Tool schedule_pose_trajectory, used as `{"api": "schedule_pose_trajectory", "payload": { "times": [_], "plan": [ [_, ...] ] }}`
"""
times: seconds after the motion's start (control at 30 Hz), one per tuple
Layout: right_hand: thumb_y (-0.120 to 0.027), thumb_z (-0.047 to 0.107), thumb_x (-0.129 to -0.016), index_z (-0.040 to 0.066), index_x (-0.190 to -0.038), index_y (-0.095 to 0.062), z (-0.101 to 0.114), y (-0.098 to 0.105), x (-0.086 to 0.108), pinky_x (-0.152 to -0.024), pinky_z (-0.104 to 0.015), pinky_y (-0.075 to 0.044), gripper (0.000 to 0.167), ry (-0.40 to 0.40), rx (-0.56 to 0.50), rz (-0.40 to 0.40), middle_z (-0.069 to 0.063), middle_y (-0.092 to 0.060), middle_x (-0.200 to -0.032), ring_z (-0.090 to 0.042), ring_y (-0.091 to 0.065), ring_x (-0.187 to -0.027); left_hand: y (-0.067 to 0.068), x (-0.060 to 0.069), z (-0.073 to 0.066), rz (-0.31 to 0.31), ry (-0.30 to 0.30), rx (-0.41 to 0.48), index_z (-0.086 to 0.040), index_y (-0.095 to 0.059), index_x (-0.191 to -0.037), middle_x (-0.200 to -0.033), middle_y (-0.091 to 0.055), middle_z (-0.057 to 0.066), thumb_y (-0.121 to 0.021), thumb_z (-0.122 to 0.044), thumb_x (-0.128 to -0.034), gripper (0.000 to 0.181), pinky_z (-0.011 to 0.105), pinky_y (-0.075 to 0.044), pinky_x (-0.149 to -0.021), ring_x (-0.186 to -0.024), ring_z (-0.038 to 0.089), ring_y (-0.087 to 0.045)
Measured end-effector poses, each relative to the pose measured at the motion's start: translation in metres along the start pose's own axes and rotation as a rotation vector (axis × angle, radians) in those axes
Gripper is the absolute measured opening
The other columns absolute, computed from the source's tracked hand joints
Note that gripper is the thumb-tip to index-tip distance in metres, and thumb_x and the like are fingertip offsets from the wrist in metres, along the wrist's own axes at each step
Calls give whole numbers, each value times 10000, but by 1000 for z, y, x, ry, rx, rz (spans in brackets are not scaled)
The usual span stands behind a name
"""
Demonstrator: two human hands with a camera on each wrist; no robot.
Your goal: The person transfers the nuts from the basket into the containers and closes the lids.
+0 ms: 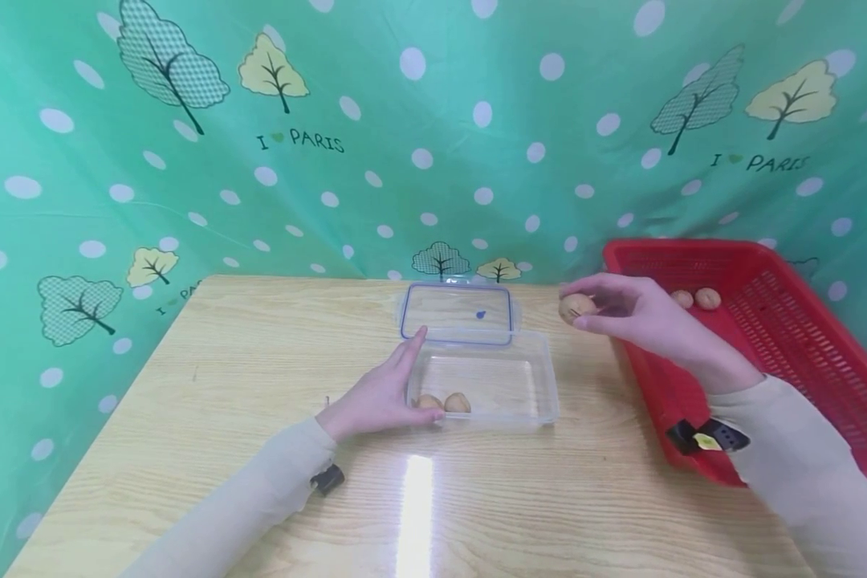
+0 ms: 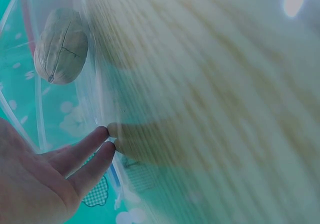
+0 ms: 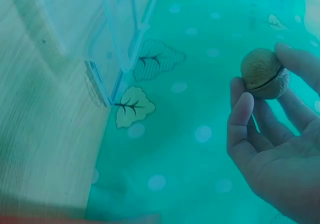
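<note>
My right hand [image 1: 632, 313] holds a walnut [image 1: 576, 308] between thumb and fingertips, above the table between the plastic box and the red basket. In the right wrist view the seam of that walnut [image 3: 265, 73] shows clearly. A clear plastic box [image 1: 542, 377] stands on the table. Inside it, by the front left corner, lie two walnuts [image 1: 457, 403]. My left hand [image 1: 379, 397] rests against the left side of the box, fingers extended and thumb at the front corner. Through the clear wall, the left wrist view shows one walnut [image 2: 62, 47] close by.
To the right stands a red basket [image 1: 694, 249] with two walnuts [image 1: 707, 299] visible near its far end; my right forearm passes over it. Behind the box lies a clear lid [image 1: 455, 309] with a blue seal. A green patterned cloth [image 1: 433, 120] hangs behind the wooden table [image 1: 260, 361].
</note>
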State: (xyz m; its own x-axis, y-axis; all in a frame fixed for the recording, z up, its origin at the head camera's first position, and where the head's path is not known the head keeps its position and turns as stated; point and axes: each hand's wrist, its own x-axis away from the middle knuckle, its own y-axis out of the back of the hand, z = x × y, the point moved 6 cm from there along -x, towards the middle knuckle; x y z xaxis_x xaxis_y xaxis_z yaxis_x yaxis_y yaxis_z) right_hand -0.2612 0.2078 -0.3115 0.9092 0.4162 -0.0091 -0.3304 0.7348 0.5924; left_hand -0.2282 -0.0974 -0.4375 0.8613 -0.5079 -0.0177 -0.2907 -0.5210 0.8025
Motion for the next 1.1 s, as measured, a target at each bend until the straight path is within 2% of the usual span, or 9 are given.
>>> {"api": "schedule_pose_trajectory", "payload": {
  "times": [0.27,0.47,0.73,0.93,1.1],
  "plan": [
    [-723,201,-877,123,-1285,-610,2,-20,-10,-804,-314,-543,431,31,15,94,-60,-618,-1182,-255,-587,-1012,0,0,0,-3,7,-4,-204,89,-1553,-1594,-108,104,-693,-673,-738,1222,461,-445,-985,-1317,367,-392],
    [-742,130,-852,65,-1242,-630,-2,-41,-20,-829,-302,-538,411,100,-6,158,-73,-624,-1164,-243,-600,-984,-1,0,1,-3,4,-12,-201,97,-1551,-1592,-108,112,-683,-678,-744,1219,455,-467,-961,-1299,373,-415],
    [-744,112,-845,48,-1198,-656,-8,-68,-30,-823,-359,-546,370,185,19,239,-75,-632,-1162,-220,-609,-960,-1,0,1,-3,7,-7,-196,90,-1552,-1590,-116,115,-696,-665,-742,1222,459,-477,-949,-1276,381,-441],
    [-741,127,-852,42,-1183,-662,-17,-84,-37,-844,-406,-534,350,168,18,295,-56,-643,-1129,-203,-614,-938,-1,-1,0,-1,2,-16,-198,94,-1551,-1589,-126,119,-658,-719,-732,1228,444,-480,-948,-1270,371,-451],
    [-728,114,-858,31,-1188,-662,-18,-95,-39,-862,-400,-526,346,167,33,339,-44,-646,-1138,-206,-600,-961,0,-1,-1,0,8,-14,-202,92,-1552,-1590,-125,115,-675,-695,-737,1223,449,-465,-964,-1296,364,-421]
  ]
}}
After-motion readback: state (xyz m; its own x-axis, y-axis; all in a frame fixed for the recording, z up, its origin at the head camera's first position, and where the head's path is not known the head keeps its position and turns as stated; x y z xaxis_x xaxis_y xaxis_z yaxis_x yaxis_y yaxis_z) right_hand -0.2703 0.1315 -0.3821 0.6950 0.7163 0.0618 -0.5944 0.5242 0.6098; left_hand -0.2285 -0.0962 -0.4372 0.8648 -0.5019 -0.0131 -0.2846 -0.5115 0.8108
